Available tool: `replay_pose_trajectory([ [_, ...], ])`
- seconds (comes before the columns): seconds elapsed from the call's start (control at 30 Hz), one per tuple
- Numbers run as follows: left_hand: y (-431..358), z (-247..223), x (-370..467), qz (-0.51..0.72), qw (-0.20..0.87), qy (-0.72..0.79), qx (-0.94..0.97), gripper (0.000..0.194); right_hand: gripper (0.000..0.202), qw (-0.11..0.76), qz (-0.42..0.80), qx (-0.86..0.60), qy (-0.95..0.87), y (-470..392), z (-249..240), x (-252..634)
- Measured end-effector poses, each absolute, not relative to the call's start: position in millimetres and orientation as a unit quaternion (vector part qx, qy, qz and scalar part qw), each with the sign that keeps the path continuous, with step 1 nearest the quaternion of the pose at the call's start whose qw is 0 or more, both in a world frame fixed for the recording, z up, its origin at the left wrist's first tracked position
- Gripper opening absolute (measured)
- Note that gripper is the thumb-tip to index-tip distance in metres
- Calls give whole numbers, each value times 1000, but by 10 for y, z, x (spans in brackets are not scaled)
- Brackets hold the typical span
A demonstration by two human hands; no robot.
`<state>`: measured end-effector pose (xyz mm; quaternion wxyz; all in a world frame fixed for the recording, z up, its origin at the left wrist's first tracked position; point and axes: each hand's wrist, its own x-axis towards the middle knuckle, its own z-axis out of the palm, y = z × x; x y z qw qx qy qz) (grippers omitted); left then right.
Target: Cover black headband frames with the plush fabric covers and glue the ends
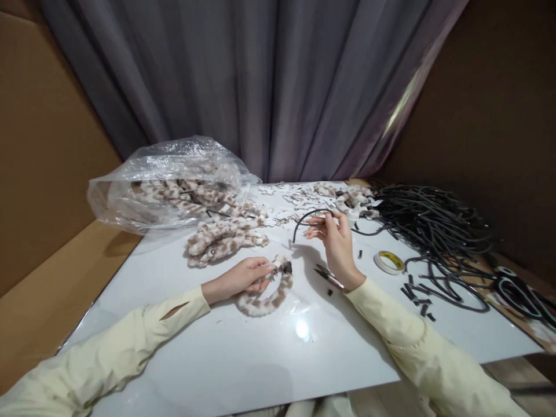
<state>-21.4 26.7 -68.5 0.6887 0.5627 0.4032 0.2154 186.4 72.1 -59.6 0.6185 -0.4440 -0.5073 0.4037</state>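
Observation:
My left hand (244, 274) grips one end of a fluffy, white-and-brown fabric tube (266, 306), which curves in a loop on the table. A dark tip shows near the tube's top right. Raised to the right of it, my right hand (332, 237) pinches a short length of black cord (299, 220). The cord arcs over to the left, its free end pointing down with a small pale bit there. Below my right wrist lie scissors (329, 277), partly hidden by the hand. Behind my left hand rests a bundle of fluffy tubes (223, 242).
A clear plastic bag (117, 200) of fluffy tubes stands at the back left. A heap of black cords (430, 223) covers the right side, beside a tape roll (388, 262) and short black pieces (417, 298). Small scraps (299, 200) are scattered at the back.

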Motion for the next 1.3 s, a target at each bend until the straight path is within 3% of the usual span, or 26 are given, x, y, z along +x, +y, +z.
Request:
replay_pose_trajectory([
  [0.13, 334, -703, -262, 219, 733, 366, 530, 33, 59, 523, 250, -506, -639, 764, -667, 1935],
  [0.2, 366, -726, -287, 217, 752, 343, 519, 31, 53, 429, 194, -485, -737, 707, -683, 1900],
  [0.33, 414, -784, -332, 218, 792, 327, 468, 28, 33, 292, 234, -364, -853, 533, -653, 1770],
  [0.5, 432, -802, -350, 239, 818, 312, 419, 25, 21, 311, 159, -338, -874, 394, -644, 1657],
  [0.73, 299, -738, -222, 287, 749, 341, 491, 35, 12, 325, 246, -376, -832, 341, -717, 1593],
  [0.97, 269, -785, -177, 359, 658, 392, 534, 36, 21, 321, 512, -372, -705, 321, -608, 1560],
  [1.07, 269, -750, -179, 382, 670, 383, 509, 32, 20, 332, 562, -356, -669, 334, -626, 1540],
  [1.17, 260, -715, -168, 383, 710, 382, 451, 29, 17, 343, 513, -383, -688, 353, -673, 1528],
  [1.3, 259, -726, -159, 406, 712, 387, 422, 24, 14, 375, 345, -411, -756, 357, -684, 1551],
])
